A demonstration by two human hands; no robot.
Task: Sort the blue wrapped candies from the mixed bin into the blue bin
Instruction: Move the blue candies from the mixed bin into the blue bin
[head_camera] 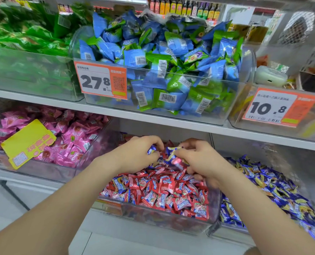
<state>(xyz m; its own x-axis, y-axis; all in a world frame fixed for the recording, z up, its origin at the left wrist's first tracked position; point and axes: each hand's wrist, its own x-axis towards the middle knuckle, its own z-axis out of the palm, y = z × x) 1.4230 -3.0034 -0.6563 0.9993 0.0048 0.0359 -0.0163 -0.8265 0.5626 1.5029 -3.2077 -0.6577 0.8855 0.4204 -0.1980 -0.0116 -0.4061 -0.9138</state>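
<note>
Head camera footage is centred on a blue wrapped candy (151,149), which is pinched between the curled fingers and thumb of the left hand (136,153) just above the heap in the mixed bin (153,217). A second blue candy (172,151), its wrapper marked with yellow, is clamped in the fingertips of the right hand (199,160), just beside the first at its 3 o'clock. Both hands are held close together, knuckles up, over the far end of the bin. The mixed bin, a clear tub at 6 o'clock in the frame, is filled mostly with red wrapped candies (160,196), with a few blue ones scattered near the hands. The blue bin (274,151) is set just beside it at its 3 o'clock and is piled with blue-and-yellow wrapped candies (267,183). At 9 o'clock of the mixed bin a clear tub of pink packets (68,137) is seen, with a yellow tag (27,142) at its front. A white shelf board (61,104) is run across above all three. On it, at 12 o'clock, a clear tub of blue and green packets (171,57) is fronted by an orange price label reading 27.8 (100,80). Green packets (24,39) are stacked at 10 o'clock, and a label reading 10.8 (280,107) is shown at 2 o'clock.
</note>
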